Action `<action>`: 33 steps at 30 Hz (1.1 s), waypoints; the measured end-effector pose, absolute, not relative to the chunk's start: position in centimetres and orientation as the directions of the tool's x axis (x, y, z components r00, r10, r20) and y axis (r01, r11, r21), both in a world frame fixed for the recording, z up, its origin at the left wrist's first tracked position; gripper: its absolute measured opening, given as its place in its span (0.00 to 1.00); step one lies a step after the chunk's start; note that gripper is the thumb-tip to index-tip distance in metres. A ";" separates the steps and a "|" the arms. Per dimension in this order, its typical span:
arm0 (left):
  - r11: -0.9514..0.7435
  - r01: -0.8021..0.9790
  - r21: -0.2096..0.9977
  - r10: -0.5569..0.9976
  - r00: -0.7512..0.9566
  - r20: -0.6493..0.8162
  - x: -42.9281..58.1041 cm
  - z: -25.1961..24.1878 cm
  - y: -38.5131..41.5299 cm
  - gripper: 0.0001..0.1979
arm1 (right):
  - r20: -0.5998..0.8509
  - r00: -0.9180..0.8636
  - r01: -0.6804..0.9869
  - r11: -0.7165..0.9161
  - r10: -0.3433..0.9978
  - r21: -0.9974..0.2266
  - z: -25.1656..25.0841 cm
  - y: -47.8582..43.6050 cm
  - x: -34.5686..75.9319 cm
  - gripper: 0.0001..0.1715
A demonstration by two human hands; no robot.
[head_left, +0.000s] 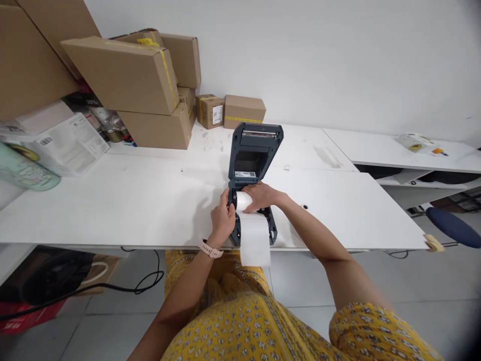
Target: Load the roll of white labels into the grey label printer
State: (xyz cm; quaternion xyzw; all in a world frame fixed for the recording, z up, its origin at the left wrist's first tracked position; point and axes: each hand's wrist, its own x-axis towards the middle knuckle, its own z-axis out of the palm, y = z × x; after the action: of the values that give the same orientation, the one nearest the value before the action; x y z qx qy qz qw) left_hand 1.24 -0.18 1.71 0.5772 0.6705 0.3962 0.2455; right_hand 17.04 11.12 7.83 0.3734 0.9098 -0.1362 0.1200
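Observation:
A dark grey label printer stands at the front edge of the white table with its lid raised. Inside it sits a white paper roll, and a strip of its paper hangs forward past the table edge. My right hand reaches over the roll from the right, its fingers curled on it and partly hidden. On the printer's left side, my left hand grips the rim with bent fingers beside the roll's end.
Cardboard boxes are stacked at the back left, with two small boxes by the wall. A mint green bottle lies at far left. A small black-and-white ring lies right of the printer. A dark blue stool seat stands at right.

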 end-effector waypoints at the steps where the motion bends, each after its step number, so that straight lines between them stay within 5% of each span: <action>1: 0.021 0.578 0.816 0.968 -0.215 0.128 1.3 1.7 -0.2 0.29 | -0.279 -0.698 0.711 0.686 0.660 -0.157 7.6 10.7 17.3 0.41; 8: 0.004 0.540 0.842 0.965 -0.222 0.138 1.3 1.8 -0.3 0.27 | 0.163 -0.734 0.603 0.743 0.660 -0.291 5.7 1.3 20.6 0.33; 15: -0.018 0.510 0.860 0.961 -0.230 0.156 1.4 1.9 -0.3 0.26 | 0.231 -0.671 0.652 0.709 0.705 -0.268 2.2 -6.0 20.3 0.46; 33: -0.006 0.486 0.874 0.949 -0.273 0.158 1.4 1.2 -0.2 0.19 | 0.246 -0.674 0.640 0.717 0.697 -0.277 2.3 -5.7 20.3 0.50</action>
State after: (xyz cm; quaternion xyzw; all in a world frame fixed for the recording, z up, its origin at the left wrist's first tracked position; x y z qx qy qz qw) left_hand 1.37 -0.19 1.19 0.5458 0.6570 0.4528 0.2558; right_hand 20.34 -5.75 2.29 0.3670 0.9109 -0.0841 -0.1688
